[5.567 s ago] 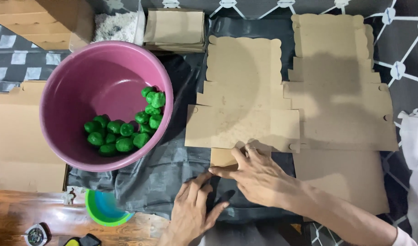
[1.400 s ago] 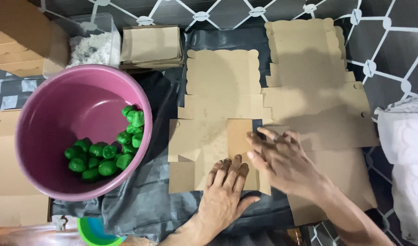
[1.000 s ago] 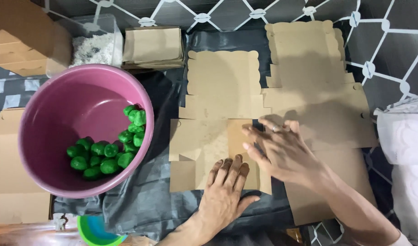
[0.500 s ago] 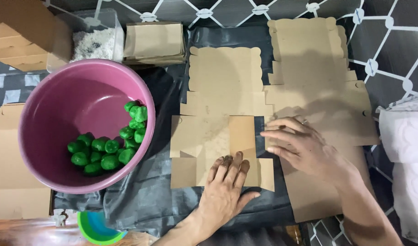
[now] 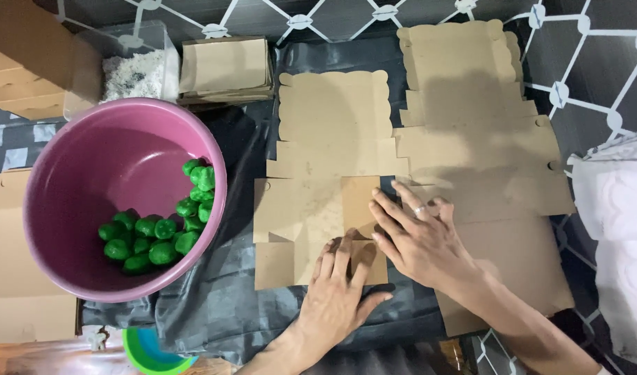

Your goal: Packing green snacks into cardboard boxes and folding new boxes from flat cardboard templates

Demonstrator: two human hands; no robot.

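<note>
A flat die-cut cardboard blank (image 5: 318, 208) lies on the dark plastic sheet (image 5: 214, 305), between the pink basin (image 5: 68, 208) and a stack of larger cardboard sheets (image 5: 485, 160). The left hand (image 5: 336, 295) presses its lower panel, fingers flat and together, gripping nothing; the right hand (image 5: 419, 236) rests with fingers spread over the blank's right edge, likewise clamped on nothing. The card looks light, thin and stiff, likely to bend cleanly along its creases and to slide on the plastic, so it is best held at the panel edges. Green lumps (image 5: 158, 232) sit in the basin; folded boxes (image 5: 224, 69) and a clear tub (image 5: 134, 66) lie behind
</note>
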